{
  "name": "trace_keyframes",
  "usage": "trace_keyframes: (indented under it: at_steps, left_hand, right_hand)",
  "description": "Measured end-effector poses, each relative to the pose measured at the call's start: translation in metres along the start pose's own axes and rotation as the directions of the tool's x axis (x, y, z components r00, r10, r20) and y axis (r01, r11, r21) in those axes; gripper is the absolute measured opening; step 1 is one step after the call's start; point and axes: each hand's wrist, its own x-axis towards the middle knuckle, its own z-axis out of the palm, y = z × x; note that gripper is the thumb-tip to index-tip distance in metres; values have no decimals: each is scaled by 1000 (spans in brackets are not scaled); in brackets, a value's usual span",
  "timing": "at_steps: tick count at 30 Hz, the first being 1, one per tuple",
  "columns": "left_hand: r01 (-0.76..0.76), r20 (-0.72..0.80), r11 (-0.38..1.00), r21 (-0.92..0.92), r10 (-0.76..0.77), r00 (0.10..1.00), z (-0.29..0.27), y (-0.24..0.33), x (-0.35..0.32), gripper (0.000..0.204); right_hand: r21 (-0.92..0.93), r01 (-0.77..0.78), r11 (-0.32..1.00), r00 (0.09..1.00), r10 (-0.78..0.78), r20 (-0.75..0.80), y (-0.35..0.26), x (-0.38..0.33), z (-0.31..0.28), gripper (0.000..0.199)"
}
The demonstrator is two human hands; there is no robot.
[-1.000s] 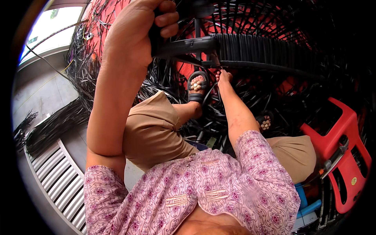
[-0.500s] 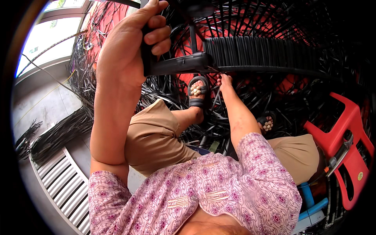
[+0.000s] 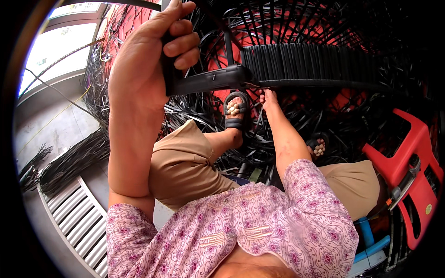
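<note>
A dark frame (image 3: 204, 79), partly wrapped with flat black plastic strips, is held up in front of me. My left hand (image 3: 160, 51) is closed around its upright bar at the upper left. A dense band of wrapped strips (image 3: 306, 65) covers the long side of the frame, with open spaced strips fanning out behind it. Below the frame's corner, my right hand (image 3: 268, 99) has its fingers bent together at the lower edge. A thin black strip (image 3: 251, 85) runs from the corner to those fingertips; their exact grip is partly hidden.
Loose black strips (image 3: 185, 109) lie tangled around my sandalled feet, over a red surface (image 3: 222, 98). A red plastic stool (image 3: 412, 153) lies tipped at the right, with blue tubing (image 3: 375, 248) near it. At the left, a bundle of dark strips (image 3: 76, 160) rests across a white slatted rack (image 3: 76, 213).
My left hand and the frame's near corner have shifted slightly left and down in the picture. My right hand has moved slightly lower, staying by the frame's edge.
</note>
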Motion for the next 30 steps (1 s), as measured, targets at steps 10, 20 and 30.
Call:
trace_keyframes:
  at_steps: [10, 20, 30]
  left_hand:
    - [61, 115, 996, -71, -53, 992, -12, 6, 8, 30]
    - [68, 207, 997, -46, -57, 977, -19, 8, 10, 32]
    - [81, 190, 996, -45, -71, 979, -19, 8, 13, 33]
  right_hand:
    - [29, -8, 1000, 1000, 9, -18, 7, 6, -4, 9]
    - [38, 4, 999, 1000, -3, -18, 7, 5, -4, 9]
    - [72, -5, 997, 1000, 7, -21, 9, 9, -7, 5]
